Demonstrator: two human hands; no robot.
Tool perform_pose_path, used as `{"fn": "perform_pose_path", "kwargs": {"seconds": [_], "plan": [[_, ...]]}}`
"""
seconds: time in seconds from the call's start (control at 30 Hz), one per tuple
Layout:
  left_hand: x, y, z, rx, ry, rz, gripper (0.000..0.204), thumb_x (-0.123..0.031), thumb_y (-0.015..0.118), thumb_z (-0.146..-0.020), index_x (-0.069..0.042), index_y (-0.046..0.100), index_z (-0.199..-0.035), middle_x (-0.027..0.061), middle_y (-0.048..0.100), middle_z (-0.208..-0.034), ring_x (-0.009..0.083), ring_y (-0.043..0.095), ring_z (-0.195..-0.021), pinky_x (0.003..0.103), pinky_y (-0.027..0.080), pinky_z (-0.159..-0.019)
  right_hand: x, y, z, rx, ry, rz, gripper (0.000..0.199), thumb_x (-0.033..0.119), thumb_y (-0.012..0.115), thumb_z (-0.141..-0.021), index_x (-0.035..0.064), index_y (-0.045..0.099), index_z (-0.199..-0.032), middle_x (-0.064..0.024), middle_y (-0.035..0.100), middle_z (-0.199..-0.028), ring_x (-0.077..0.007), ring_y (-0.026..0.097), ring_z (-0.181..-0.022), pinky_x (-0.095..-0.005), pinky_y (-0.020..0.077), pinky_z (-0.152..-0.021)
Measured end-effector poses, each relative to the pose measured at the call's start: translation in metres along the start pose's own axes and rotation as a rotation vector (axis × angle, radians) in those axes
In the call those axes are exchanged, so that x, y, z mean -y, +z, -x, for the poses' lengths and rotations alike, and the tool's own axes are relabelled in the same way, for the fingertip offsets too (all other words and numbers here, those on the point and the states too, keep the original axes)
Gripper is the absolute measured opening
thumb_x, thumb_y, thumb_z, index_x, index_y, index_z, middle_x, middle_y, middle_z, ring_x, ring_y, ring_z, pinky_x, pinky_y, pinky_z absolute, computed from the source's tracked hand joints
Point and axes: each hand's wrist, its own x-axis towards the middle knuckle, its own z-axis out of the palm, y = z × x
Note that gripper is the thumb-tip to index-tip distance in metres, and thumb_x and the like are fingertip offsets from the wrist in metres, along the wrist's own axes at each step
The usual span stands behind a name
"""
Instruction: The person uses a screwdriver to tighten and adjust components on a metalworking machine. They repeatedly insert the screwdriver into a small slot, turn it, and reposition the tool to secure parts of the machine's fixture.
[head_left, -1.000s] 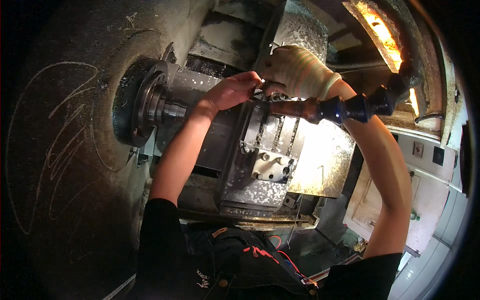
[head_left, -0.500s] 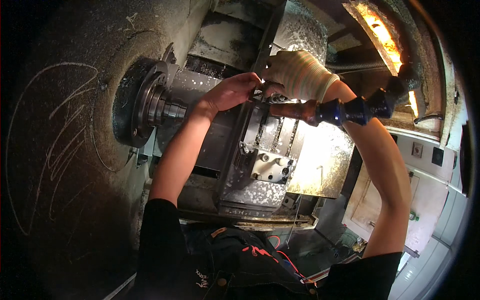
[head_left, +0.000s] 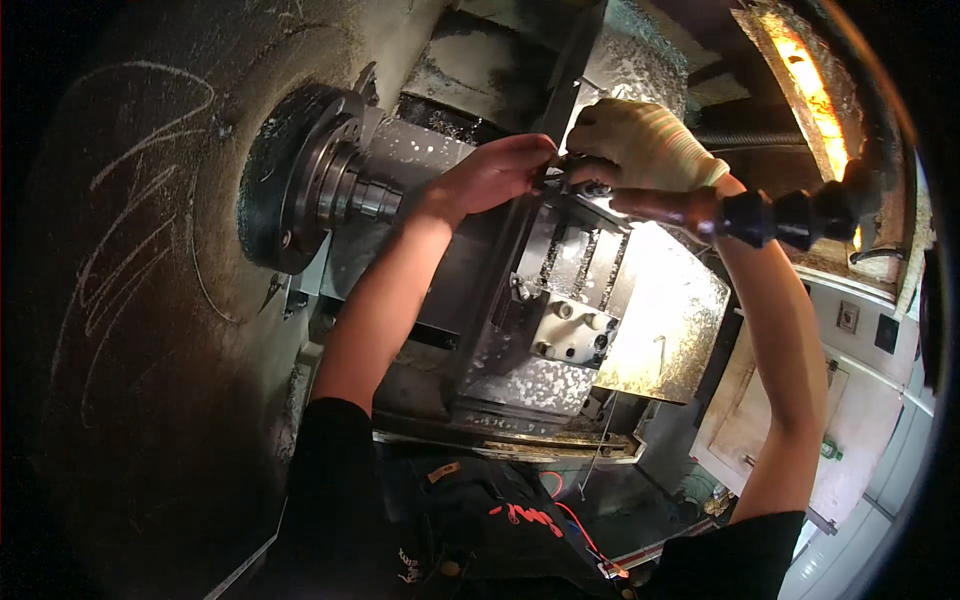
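Both my hands meet over the upper part of a metal tool slide inside a lathe. My bare left hand has its fingers bent together at a small dark metal part; what they pinch is mostly hidden. My right hand, in a pale striped knit glove, is curled over the same spot from the right, its grip hidden too. Just below the glove, a coolant nozzle on a blue segmented hose crosses in front of my right wrist. Under the nozzle tip a dark bar slants down to the right.
Left of my hands, the round spindle with its stepped metal nose projects from the wall. A bolted tool block sits lower on the slide, beside a bright metal plate. A lit lamp is at the upper right.
The whole view has shifted, so machine and hands sit farther right. My hands stay together at the same part of the slide. The dark slanting bar beneath the nozzle now shows more clearly.
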Motion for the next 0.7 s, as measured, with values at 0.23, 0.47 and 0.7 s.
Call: {"fn": "perform_pose_path", "kwargs": {"seconds": [0.23,0.47,0.7], "plan": [[0.006,0.0,-0.01,0.001,0.043,0.058,0.016,-0.019,0.055,-0.089,-0.009,0.057,-0.1,-0.0003,0.06,-0.093,0.0098,0.056,-0.082,0.027,0.044,-0.07,-0.005,0.01,0.001,0.01,0.027,-0.185,0.028,0.033,0.061,-0.077,0.0087,0.064,-0.091,-0.0066,0.061,-0.09,-0.0237,0.057,-0.088,-0.0352,0.0463,-0.077],[0.012,-0.023,-0.009,0.138,0.11,0.129,0.028,-0.022,0.053,-0.088,-0.005,0.052,-0.11,0.0079,0.058,-0.106,0.0193,0.056,-0.101,0.035,0.043,-0.089,0.011,-0.021,-0.006,0.165,-0.045,0.011,0.031,0.034,0.055,-0.085,0.0073,0.066,-0.094,-0.0076,0.064,-0.097,-0.0236,0.059,-0.088,-0.0321,0.0477,-0.078],[0.01,-0.008,-0.015,0.131,0.113,0.157,0.025,-0.018,0.05,-0.09,-0.004,0.051,-0.11,0.009,0.057,-0.105,0.0195,0.056,-0.099,0.034,0.045,-0.086,0.007,-0.014,0.005,0.072,0.008,0.002,0.026,0.031,0.06,-0.078,0.0076,0.064,-0.089,-0.0076,0.061,-0.09,-0.025,0.058,-0.086,-0.0347,0.0466,-0.076]]}}
